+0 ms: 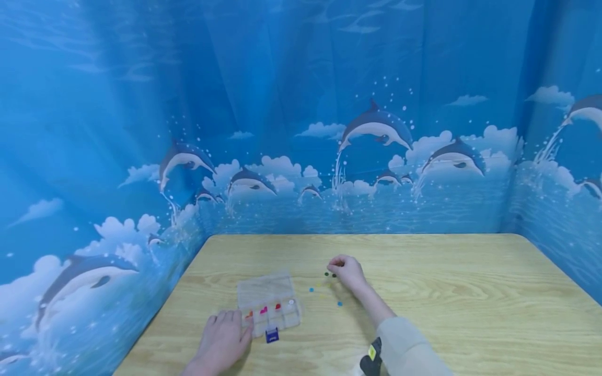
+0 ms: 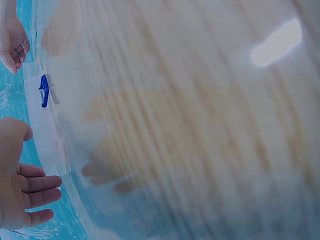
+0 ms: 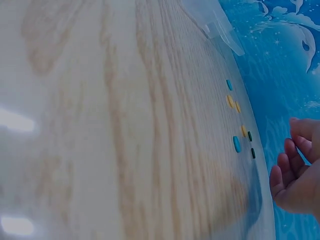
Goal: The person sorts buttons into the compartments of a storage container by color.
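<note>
Left hand (image 1: pixel 221 337), unclenched, touches the left end of a clear compartment box (image 1: pixel 293 319) in the head view; it sits on a wood-grain surface (image 1: pixel 447 292), lid (image 1: pixel 264 290) folded back, blue latch (image 1: pixel 271 336) toward the person. Inside, orange, pink, red and white pieces (image 1: pixel 278 306) form a row. Right of the box, the right hand (image 1: pixel 349 272) hovers by two dark-green discs (image 1: pixel 326 274), thumb and fingertips drawn together; whether it pinches anything cannot be told.

Left wrist view: the left fingers (image 2: pixel 42 183) show nearly straight beside the box, a detail unclear from above.

Right wrist view: two blue discs (image 3: pixel 236 144) and three yellow discs (image 3: pixel 244 131), faint from the head, appear distinctly beside the green pair.
</note>
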Available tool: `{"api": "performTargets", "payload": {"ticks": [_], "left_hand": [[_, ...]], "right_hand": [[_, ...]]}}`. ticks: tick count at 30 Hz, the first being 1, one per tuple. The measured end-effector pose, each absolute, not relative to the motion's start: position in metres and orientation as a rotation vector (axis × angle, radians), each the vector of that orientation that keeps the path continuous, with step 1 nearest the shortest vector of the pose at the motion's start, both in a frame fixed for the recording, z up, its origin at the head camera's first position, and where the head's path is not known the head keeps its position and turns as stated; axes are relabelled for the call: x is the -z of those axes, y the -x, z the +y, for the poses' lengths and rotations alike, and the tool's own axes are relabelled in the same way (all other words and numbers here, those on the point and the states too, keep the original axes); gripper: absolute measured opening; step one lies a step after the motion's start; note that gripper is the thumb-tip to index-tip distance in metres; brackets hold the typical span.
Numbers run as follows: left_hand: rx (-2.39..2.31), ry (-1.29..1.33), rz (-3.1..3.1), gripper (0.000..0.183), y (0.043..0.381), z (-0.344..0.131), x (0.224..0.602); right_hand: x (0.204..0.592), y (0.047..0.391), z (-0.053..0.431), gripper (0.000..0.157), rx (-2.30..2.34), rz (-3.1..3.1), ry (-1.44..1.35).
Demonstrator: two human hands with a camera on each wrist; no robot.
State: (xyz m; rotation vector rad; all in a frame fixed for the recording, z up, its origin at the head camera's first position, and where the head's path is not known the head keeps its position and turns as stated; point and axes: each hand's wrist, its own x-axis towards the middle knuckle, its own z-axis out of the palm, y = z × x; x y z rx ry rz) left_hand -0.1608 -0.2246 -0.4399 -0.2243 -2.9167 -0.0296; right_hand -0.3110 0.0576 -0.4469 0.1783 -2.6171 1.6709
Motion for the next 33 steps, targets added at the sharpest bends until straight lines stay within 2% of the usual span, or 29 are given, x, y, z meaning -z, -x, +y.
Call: {"api": "performTargets", "payload": {"ticks": [13, 33], "left_hand": [[0.039, 0.214, -2.921, 0.031, 0.161, -0.223, 0.439], [0.05, 0.216, -2.951, 0.029, 0.16, -0.225, 0.437]], "right_hand": [[0.456, 0.315, 0.064, 0.009, -1.627, -2.629, -0.102], [0.459, 0.315, 0.069, 0.01, -1.435, -2.785, -0.187]]}}
